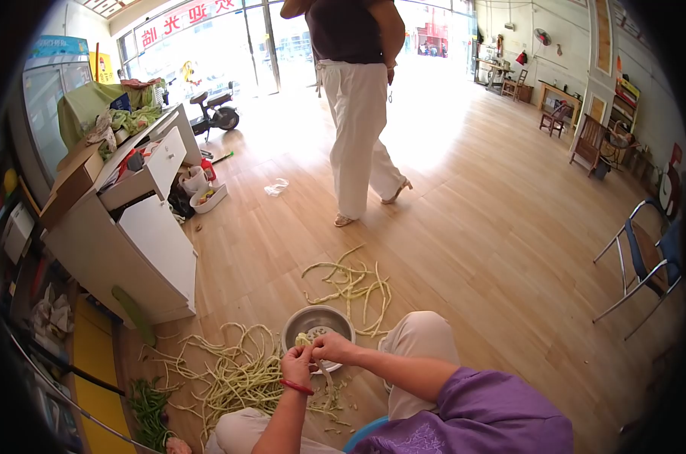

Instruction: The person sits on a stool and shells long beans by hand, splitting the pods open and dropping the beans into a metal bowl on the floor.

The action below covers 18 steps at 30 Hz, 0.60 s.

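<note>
A metal bowl [288, 331] stands on the floor in front of my knees, with small pale pieces inside. Over its near edge, my left hand [298, 365], with a red bangle at the wrist, pinches a yellowish-green bean pod [304, 339]. My right hand [334, 348] meets it there, fingers closed; what these fingers hold is too small to make out. To the left of the bowl lies a large heap of long beans [241, 378]. Another loose bunch of long beans [350, 286] lies beyond the bowl. Scraps [335, 397] are scattered near the bowl.
A person [358, 113] in white trousers stands ahead. At left are a white cabinet [142, 242], a long green gourd [133, 314] and green peppers [150, 412]. A blue chair [646, 261] stands at right; a plastic bag [276, 188] lies on the floor.
</note>
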### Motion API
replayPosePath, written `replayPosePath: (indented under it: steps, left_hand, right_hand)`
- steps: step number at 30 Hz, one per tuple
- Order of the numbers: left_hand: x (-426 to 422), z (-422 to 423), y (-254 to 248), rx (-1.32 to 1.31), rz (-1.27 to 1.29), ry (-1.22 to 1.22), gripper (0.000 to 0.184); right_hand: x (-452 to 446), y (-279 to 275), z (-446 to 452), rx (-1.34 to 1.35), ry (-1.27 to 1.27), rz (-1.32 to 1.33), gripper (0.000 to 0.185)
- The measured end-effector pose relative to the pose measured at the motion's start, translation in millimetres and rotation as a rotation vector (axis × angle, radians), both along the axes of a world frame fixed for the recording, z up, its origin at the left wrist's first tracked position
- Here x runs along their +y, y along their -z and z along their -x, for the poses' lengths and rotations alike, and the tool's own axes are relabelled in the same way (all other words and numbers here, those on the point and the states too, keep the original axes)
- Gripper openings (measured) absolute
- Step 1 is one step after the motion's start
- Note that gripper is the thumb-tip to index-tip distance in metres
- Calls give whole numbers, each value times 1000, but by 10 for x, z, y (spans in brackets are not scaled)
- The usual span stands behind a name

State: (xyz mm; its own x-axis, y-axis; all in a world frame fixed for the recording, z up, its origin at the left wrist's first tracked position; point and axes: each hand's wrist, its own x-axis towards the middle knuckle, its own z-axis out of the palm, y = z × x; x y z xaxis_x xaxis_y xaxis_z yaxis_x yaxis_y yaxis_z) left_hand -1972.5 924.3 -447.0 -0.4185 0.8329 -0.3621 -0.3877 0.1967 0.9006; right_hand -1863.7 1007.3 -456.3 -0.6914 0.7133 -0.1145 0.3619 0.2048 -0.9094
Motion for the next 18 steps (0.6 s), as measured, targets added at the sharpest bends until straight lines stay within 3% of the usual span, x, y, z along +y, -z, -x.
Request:
replayPosePath:
  steps: [5,8,14,18]
  left_hand:
    - [-25,55,-35,-150,22,52,14]
    - [-44,48,-24,-101,-17,73,14]
    - [-34,27,12,-47,-26,69,14]
    - [-51,72,-27,-252,-18,46,18]
  right_hand:
    - [-1,39,24,99,10,326,14]
    - [-23,57,20,232,16,554,19]
    - [-54,-106,-11,231,73,701,22]
    - [-20,-104,25,144,43,529,20]
